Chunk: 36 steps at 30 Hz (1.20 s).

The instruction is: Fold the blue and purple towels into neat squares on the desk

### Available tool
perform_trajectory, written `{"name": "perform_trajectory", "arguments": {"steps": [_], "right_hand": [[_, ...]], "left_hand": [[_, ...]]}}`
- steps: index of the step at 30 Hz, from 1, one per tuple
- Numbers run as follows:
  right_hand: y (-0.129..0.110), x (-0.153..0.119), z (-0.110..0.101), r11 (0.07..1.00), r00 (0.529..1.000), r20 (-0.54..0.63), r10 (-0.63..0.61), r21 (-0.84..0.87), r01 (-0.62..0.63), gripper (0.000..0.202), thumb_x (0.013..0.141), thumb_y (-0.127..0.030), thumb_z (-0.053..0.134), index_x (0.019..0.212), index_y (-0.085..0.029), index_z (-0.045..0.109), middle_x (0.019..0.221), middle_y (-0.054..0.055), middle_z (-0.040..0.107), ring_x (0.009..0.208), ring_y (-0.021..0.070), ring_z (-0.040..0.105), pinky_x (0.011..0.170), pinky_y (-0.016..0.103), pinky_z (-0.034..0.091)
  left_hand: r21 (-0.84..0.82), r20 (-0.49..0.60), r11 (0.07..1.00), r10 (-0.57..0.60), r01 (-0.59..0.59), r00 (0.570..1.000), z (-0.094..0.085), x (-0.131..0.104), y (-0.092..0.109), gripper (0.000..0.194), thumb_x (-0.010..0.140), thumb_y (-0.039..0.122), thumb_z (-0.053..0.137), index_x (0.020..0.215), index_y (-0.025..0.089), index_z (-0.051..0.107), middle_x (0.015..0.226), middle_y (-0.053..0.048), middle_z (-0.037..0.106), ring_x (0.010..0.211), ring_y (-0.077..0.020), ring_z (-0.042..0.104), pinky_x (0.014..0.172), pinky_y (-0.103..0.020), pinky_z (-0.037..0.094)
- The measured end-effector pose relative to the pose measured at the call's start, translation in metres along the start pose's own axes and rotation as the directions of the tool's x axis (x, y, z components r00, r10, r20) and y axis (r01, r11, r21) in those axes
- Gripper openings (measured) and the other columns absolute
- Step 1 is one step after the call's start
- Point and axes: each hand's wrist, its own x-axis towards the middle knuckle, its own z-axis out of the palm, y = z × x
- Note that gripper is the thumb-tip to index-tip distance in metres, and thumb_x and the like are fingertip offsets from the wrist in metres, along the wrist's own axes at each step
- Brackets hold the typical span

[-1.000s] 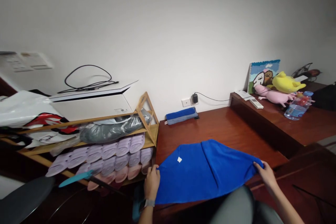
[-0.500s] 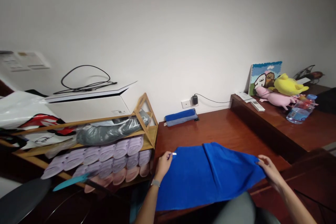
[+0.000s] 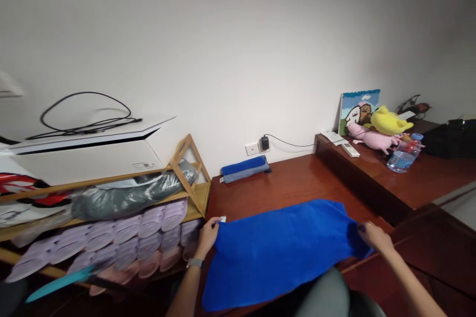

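Wooden rack [image 3: 186,168] at left, rows of lilac slippers [image 3: 111,235] on lower shelves, grey bagged bundle [image 3: 126,195] above. White box [image 3: 82,156] on top, black cable [image 3: 82,119] coiled over it. Folded blue cloth [image 3: 243,168] by wall socket [image 3: 252,148]. Raised ledge at right: plush toys [image 3: 379,126], water bottle [image 3: 403,156], possibly remote [image 3: 349,149].

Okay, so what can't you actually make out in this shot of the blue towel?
Head view only:
- Near edge of the blue towel: hidden behind the person's grey-clad knee.
- Left hand fingers: tucked under the towel corner.
- Right hand fingertips: buried in the fabric.
- White tag: too small to read.
- Shoe rack: cut off by the left edge.
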Motion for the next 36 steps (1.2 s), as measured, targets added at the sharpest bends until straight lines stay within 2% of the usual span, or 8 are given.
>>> {"name": "perform_trajectory", "arguments": {"steps": [7, 10, 15, 19, 22, 28, 32, 36], "right_hand": [[-0.083, 0.06, 0.07, 0.916, 0.91, 0.196, -0.367, -0.094, 0.39, 0.051, 0.083, -0.02, 0.05, 0.13, -0.021, 0.069, 0.14, 0.011, 0.068, 0.129, 0.0249, 0.062, 0.108, 0.039, 0.048], [-0.098, 0.073, 0.081, 0.887, 0.884, 0.26, -0.389, -0.155, 0.436, 0.049, 0.079, -0.011, 0.053, 0.123, -0.021, 0.072, 0.133, 0.013, 0.072, 0.119, 0.0274, 0.068, 0.095, 0.036, 0.054], [-0.091, 0.072, 0.078, 0.889, 0.892, 0.256, -0.372, -0.179, 0.422, 0.023, 0.073, -0.007, 0.064, 0.087, -0.023, 0.072, 0.097, 0.01, 0.079, 0.086, 0.0266, 0.075, 0.074, 0.03, 0.053], [-0.095, 0.089, 0.053, 0.889, 0.904, 0.222, -0.366, -0.204, 0.41, 0.018, 0.073, -0.008, 0.068, 0.085, -0.021, 0.068, 0.083, 0.008, 0.075, 0.079, 0.025, 0.073, 0.07, 0.029, 0.05], [-0.122, 0.12, 0.019, 0.882, 0.912, 0.159, -0.377, -0.238, 0.406, 0.008, 0.085, -0.017, 0.066, 0.092, -0.02, 0.067, 0.074, 0.006, 0.07, 0.071, 0.0235, 0.069, 0.069, 0.031, 0.048], [-0.201, 0.176, -0.083, 0.794, 0.826, -0.029, -0.563, -0.294, 0.531, 0.022, 0.101, -0.032, 0.052, 0.115, -0.02, 0.063, 0.111, 0.012, 0.071, 0.1, 0.0263, 0.066, 0.086, 0.036, 0.048], [-0.205, 0.176, -0.126, 0.678, 0.712, -0.03, -0.702, -0.334, 0.655, 0.02, 0.099, -0.031, 0.056, 0.111, -0.018, 0.066, 0.108, 0.012, 0.071, 0.102, 0.0266, 0.063, 0.091, 0.036, 0.045], [-0.164, 0.145, -0.103, 0.693, 0.748, 0.094, -0.657, -0.315, 0.648, 0.014, 0.093, -0.022, 0.06, 0.105, -0.022, 0.066, 0.097, 0.007, 0.073, 0.09, 0.0236, 0.065, 0.081, 0.032, 0.043]], "left_hand": [[0.101, 0.081, 0.995, 0.009, -0.017, 0.997, 0.011, 0.001, -0.004, 0.018, 0.075, 0.03, 0.059, 0.086, 0.025, 0.071, 0.091, -0.005, 0.082, 0.092, -0.026, 0.078, 0.085, -0.035, 0.059], [0.136, 0.082, 0.99, 0.023, -0.034, 0.996, 0.007, 0.006, -0.006, 0.017, 0.072, 0.027, 0.058, 0.084, 0.025, 0.07, 0.09, -0.006, 0.082, 0.091, -0.0271, 0.078, 0.086, -0.037, 0.059], [0.264, 0.139, 0.957, 0.085, -0.12, 0.987, -0.003, 0.013, -0.009, 0.012, 0.077, 0.024, 0.055, 0.077, 0.027, 0.067, 0.088, -0.003, 0.08, 0.093, -0.0251, 0.077, 0.089, -0.035, 0.057], [0.174, 0.09, 0.974, 0.131, -0.145, 0.987, -0.016, 0.031, 0.019, 0.008, 0.078, 0.031, 0.059, 0.073, 0.027, 0.065, 0.077, -0.003, 0.079, 0.079, -0.0259, 0.077, 0.078, -0.035, 0.059], [0.072, -0.022, 0.982, 0.179, -0.177, 0.984, -0.034, 0.064, 0.058, 0.019, 0.08, 0.045, 0.063, 0.072, 0.027, 0.061, 0.074, -0.005, 0.077, 0.076, -0.0275, 0.076, 0.075, -0.037, 0.061], [-0.01, -0.275, 0.953, 0.287, -0.301, 0.917, -0.094, 0.125, 0.138, 0.031, 0.085, 0.05, 0.056, 0.097, 0.021, 0.06, 0.101, -0.012, 0.076, 0.095, -0.0243, 0.074, 0.09, -0.038, 0.058], [0.018, -0.359, 0.915, 0.381, -0.402, 0.852, -0.127, 0.109, 0.17, 0.05, 0.088, 0.047, 0.06, 0.13, 0.019, 0.056, 0.113, -0.009, 0.075, 0.088, -0.0196, 0.07, 0.089, -0.035, 0.058], [0.194, -0.297, 0.87, 0.492, -0.452, 0.818, -0.116, 0.058, 0.15, 0.034, 0.088, 0.044, 0.055, 0.111, 0.024, 0.07, 0.108, -0.007, 0.078, 0.093, -0.0255, 0.069, 0.094, -0.04, 0.055]]}}
